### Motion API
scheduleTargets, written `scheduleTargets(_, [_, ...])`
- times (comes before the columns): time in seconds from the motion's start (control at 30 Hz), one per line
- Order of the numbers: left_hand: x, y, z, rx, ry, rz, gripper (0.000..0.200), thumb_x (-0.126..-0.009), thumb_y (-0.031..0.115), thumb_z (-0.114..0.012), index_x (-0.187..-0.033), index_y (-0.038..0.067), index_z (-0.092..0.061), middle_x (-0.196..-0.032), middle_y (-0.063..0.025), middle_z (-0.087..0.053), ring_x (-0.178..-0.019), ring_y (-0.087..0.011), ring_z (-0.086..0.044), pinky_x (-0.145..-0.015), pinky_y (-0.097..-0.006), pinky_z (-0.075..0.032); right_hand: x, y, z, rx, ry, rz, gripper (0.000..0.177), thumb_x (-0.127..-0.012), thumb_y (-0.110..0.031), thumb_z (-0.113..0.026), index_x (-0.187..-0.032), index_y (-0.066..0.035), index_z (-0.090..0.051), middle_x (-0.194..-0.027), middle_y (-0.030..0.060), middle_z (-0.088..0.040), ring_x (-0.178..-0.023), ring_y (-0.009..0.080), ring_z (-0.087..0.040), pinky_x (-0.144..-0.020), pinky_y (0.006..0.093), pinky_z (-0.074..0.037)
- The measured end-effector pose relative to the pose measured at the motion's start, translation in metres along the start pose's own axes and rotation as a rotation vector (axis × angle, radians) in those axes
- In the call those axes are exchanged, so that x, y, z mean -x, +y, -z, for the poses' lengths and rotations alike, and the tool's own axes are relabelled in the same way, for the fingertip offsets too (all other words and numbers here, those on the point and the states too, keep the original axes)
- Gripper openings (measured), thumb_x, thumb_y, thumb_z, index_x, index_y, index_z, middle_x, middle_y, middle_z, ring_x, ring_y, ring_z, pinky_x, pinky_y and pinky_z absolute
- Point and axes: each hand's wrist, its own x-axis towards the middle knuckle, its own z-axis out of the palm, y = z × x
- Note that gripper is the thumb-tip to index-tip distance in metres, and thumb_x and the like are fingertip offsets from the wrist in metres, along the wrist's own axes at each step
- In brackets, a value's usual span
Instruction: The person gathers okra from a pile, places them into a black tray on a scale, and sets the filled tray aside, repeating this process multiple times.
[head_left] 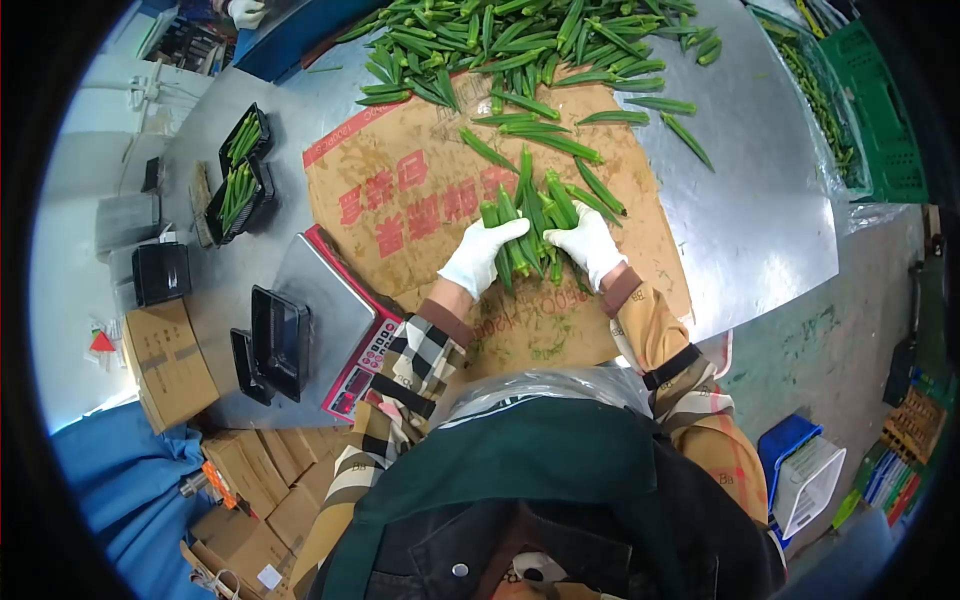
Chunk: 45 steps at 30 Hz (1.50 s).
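White gloves cover both hands. Between them is a bunch of green okra pods (527, 225), held above a flattened cardboard sheet (400, 250) with red print. My left hand (482, 252) closes round the bunch from the left side. From the right, my right hand (588, 242) wraps its fingers over the same pods. A few loose okra pods (550, 137) lie on the cardboard just beyond the bunch. Farther back a large heap of okra (510, 45) spreads over the cardboard's far edge and the metal table (755, 210).
To the left stand a red-edged scale (365, 345), an empty black tray (281, 342) and black trays holding okra (238, 195). A green crate (858, 100) is at the far right. Cardboard boxes (170, 362) sit left; a white basket (808, 485) stands at lower right. Another person's gloved hand (246, 12) shows at top left.
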Motion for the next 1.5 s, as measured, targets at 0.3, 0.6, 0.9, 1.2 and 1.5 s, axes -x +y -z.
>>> scheduleTargets(0.3, [0.042, -0.013, 0.008, 0.281, -0.261, 0.0, 0.049, -0.097, 0.023, -0.067, -0.139, 0.005, -0.05, -0.133, -0.0112, -0.06, -0.12, -0.0242, -0.059, -0.103, -0.0438, -0.05, 0.048, -0.01, -0.036, 0.405, 0.004, 0.348, 0.075, -0.084, -0.012, -0.065, -0.149, 0.007, -0.032, -0.135, 0.0268, -0.053, -0.119, 0.036, -0.055, -0.101, 0.0436, -0.046])
scheduleTargets(0.6, [0.084, -0.023, 0.015, 0.587, -0.447, -0.265, 0.072, -0.092, 0.04, -0.07, -0.149, 0.009, -0.041, -0.144, -0.0135, -0.052, -0.131, -0.0288, -0.052, -0.113, -0.0457, -0.041, 0.096, -0.072, -0.063, 0.546, -0.165, 0.59, 0.051, -0.098, -0.016, -0.055, -0.141, 0.01, -0.043, -0.128, 0.0305, -0.058, -0.116, 0.0431, -0.057, -0.101, 0.0424, -0.045])
scheduleTargets(0.9, [0.103, -0.047, 0.061, 0.797, -0.412, -0.169, 0.076, -0.09, 0.045, -0.071, -0.149, 0.008, -0.04, -0.136, -0.0148, -0.058, -0.117, -0.0306, -0.062, -0.1, -0.052, -0.052, 0.122, -0.084, -0.065, -0.205, -0.33, 0.184, 0.038, -0.106, -0.015, -0.049, -0.139, 0.003, -0.053, -0.121, 0.0081, -0.067, -0.092, 0.0094, -0.063, -0.073, 0.0253, -0.053])
scheduleTargets(1.2, [0.153, -0.004, 0.048, 0.777, -0.581, -0.285, 0.095, -0.086, 0.052, -0.073, -0.156, 0.009, -0.025, -0.137, -0.0122, -0.052, -0.12, -0.0334, -0.056, -0.096, -0.0577, -0.052, 0.139, -0.094, -0.082, -0.259, -0.159, 0.302, 0.038, -0.106, -0.018, -0.047, -0.138, 0.003, -0.051, -0.124, 0.0154, -0.067, -0.099, 0.014, -0.066, -0.076, 0.0265, -0.052])
scheduleTargets(1.5, [0.283, 0.106, 0.168, 0.38, -0.337, -0.659, 0.094, -0.088, 0.054, -0.068, -0.157, 0.008, -0.024, -0.131, -0.0119, -0.055, -0.115, -0.0341, -0.059, -0.092, -0.0521, -0.053, 0.147, -0.056, -0.073, -0.317, -0.086, 0.125, 0.037, -0.105, -0.019, -0.053, -0.139, -0.003, -0.053, -0.113, 0.0114, -0.072, -0.083, 0.0073, -0.064, -0.062, 0.018, -0.047])
